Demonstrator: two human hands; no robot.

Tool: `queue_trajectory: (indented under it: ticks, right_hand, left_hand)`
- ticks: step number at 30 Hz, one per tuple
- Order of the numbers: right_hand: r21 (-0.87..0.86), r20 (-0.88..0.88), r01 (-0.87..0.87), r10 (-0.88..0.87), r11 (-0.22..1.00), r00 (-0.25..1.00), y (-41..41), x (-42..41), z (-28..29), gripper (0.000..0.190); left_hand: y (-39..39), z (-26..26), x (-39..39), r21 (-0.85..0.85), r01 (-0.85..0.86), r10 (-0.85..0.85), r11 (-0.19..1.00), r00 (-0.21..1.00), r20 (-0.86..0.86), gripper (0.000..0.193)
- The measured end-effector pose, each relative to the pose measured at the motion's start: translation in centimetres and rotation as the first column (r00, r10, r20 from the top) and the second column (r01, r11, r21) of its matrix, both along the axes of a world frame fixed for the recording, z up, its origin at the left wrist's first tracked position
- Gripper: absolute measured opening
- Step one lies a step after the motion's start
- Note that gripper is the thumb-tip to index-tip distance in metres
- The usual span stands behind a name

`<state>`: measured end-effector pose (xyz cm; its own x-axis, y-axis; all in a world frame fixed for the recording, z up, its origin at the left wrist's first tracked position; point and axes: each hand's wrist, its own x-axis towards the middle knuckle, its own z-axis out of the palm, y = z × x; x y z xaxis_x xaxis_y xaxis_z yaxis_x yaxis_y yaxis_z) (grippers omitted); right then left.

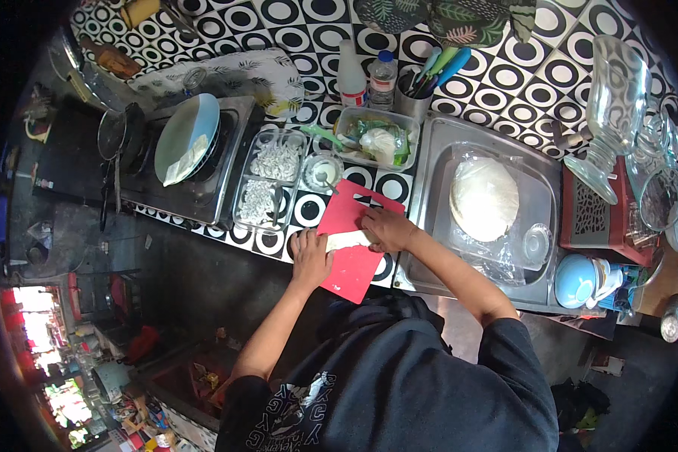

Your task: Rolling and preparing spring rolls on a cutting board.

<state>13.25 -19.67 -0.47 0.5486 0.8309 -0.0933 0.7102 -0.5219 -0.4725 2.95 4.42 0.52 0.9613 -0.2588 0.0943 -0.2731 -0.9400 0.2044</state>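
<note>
A red cutting board (347,277) lies at a slant on the counter, just in front of me. Across it stretches a long white roll (347,240), which looks like a folded spring roll wrapper. My left hand (310,257) holds the roll's left end at the board's edge. At the opposite end, the fingers of my right hand (388,229) curl over the roll. Both fingertips partly hide its ends. Beyond the board are a small glass bowl (322,170) with a spoon and a divided clear container (268,175) of chopped white filling.
To the right, a round stack of pale wrappers (484,198) rests on plastic over the steel sink (429,169). A plate (186,141) with a white folded piece sits on the stove (209,198). A plastic tub (412,161), bottles (353,79) and a utensil cup (412,99) stand behind.
</note>
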Motion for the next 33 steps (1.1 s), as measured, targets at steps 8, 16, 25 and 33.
queue_trajectory:
  ticks: [8, 16, 25, 33]
  right_hand:
    - [-0.019, -0.018, -0.044, 0.044, 0.999, 0.999, -0.5, 1.2, 0.7, 0.062]
    - [0.043, -0.078, 0.035, -0.031, 0.998, 0.996, -1.7, 1.2, 2.4, 0.059]
    - [0.332, -0.346, 0.632, -0.533, 0.7, 0.772, -2.4, -0.3, 5.0, 0.014]
    - [0.267, -0.345, 0.639, -0.548, 0.722, 0.762, 2.8, -2.1, 4.6, 0.019]
  left_hand:
    - [0.5, 0.0, -0.2, -0.033, 0.014, -0.014, 0.999, 1.0, -0.002, 0.045]
    - [0.5, 0.1, -0.5, -0.009, -0.014, 0.014, 1.0, 0.999, -0.044, 0.047]
    - [1.1, 2.3, 0.3, -0.236, -0.1, 0.071, 0.966, 0.989, -0.131, 0.049]
    - [1.5, 4.6, 4.3, -0.552, -0.123, 0.004, 0.825, 0.978, -0.211, 0.015]
